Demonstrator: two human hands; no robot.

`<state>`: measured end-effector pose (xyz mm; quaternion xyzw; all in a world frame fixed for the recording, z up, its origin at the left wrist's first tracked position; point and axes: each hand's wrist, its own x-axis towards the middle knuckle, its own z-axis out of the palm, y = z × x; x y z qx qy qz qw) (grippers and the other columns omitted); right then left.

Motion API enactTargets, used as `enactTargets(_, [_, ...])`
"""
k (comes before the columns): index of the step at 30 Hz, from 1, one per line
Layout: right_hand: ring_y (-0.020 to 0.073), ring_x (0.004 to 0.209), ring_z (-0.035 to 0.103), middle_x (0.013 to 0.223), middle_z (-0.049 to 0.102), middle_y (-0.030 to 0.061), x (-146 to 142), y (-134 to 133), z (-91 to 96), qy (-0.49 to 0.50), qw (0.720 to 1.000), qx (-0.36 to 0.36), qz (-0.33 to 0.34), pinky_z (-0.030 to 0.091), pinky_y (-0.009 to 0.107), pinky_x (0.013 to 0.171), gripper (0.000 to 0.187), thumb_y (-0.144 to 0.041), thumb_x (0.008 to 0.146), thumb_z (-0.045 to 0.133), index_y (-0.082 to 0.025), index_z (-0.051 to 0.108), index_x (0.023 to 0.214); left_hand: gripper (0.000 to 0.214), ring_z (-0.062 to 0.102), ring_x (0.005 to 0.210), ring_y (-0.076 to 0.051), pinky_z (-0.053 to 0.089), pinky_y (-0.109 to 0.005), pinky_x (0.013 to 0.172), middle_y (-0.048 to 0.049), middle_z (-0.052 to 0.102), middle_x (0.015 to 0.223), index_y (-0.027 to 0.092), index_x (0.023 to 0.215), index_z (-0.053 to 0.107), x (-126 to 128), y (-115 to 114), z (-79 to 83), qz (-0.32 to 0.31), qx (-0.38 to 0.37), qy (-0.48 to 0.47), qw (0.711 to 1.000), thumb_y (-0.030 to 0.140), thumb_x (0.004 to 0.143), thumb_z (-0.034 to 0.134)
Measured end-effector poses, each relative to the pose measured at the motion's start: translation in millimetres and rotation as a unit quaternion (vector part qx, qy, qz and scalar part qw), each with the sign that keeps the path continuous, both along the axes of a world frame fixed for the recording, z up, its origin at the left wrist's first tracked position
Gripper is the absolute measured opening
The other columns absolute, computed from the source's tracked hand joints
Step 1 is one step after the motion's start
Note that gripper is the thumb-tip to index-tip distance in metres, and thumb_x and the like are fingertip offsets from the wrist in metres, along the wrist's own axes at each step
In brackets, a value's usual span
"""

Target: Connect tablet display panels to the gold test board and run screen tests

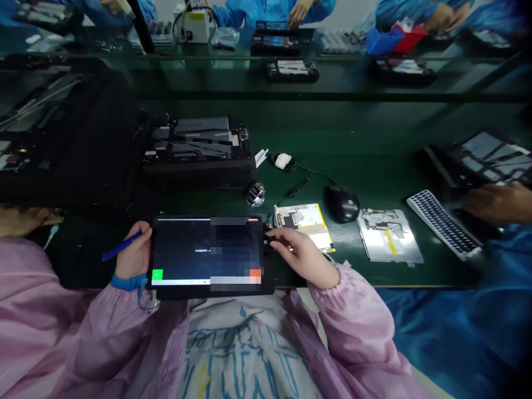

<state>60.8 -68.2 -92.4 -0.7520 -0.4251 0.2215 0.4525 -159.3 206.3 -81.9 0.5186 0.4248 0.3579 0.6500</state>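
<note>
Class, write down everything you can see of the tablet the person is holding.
The tablet is a flat black slab in landscape, its glossy screen lit: green square lower left, orange one lower right, the middle blurred. It sits at the near edge of the green table. The left hand, also holding a blue pen, grips its left edge; the right hand rests fingers on its upper right edge.

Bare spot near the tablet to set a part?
Bare mat behind the mouse, between white adapter and opened unit at right. Smaller patch left of the left hand and pen. Crowded right of the tablet: right hand, labelled part, mouse, metal plate, keyboard.
</note>
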Motion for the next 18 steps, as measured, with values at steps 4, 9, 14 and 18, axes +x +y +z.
enactTargets(4, [0.0164,0.068,0.063,0.08,0.068,0.0048,-1.0,-2.7,-14.9,0.021,1.0,0.001,0.001,0.051,0.029,0.062,0.017,-0.029,0.085,0.056,-0.02,0.064,0.097,0.023,0.042,0.063,-0.011,0.034,-0.02,0.059,0.0031,0.044,0.061,0.017,0.065,0.044,-0.1,1.7,-3.1,-0.001,0.005,0.008,1.0,0.011,0.06,0.066])
enactTargets(9, [0.0148,0.068,0.062,0.079,0.067,0.0031,-2.5,-5.9,-23.2,0.097,0.995,0.03,0.017,0.05,0.028,0.061,0.011,-0.027,0.084,0.057,-0.02,0.062,0.09,0.025,0.042,0.063,-0.011,0.033,-0.019,0.059,0.0038,0.044,0.062,0.017,0.067,0.043,-0.7,4.2,-6.6,-0.006,0.027,0.034,0.999,0.013,0.061,0.067])
enactTargets(14, [0.0145,0.068,0.062,0.078,0.067,0.0031,-3.5,-6.4,-31.5,0.155,0.986,0.059,0.014,0.051,0.028,0.062,0.012,-0.031,0.083,0.061,-0.019,0.062,0.084,0.029,0.04,0.058,-0.01,0.032,-0.019,0.054,0.0047,0.044,0.058,0.018,0.066,0.041,2.9,2.8,-4.2,0.001,0.031,0.054,0.998,0.015,0.057,0.068])
enactTargets(18, [0.015,0.068,0.063,0.077,0.067,0.0034,-2.7,-6.0,-36.5,0.165,0.984,0.07,0.017,0.051,0.029,0.064,0.013,-0.031,0.082,0.061,-0.019,0.062,0.082,0.032,0.042,0.056,-0.01,0.033,-0.019,0.053,0.0049,0.047,0.056,0.018,0.066,0.04,6.4,0.8,-0.7,-0.001,0.027,0.066,0.997,0.015,0.055,0.07])
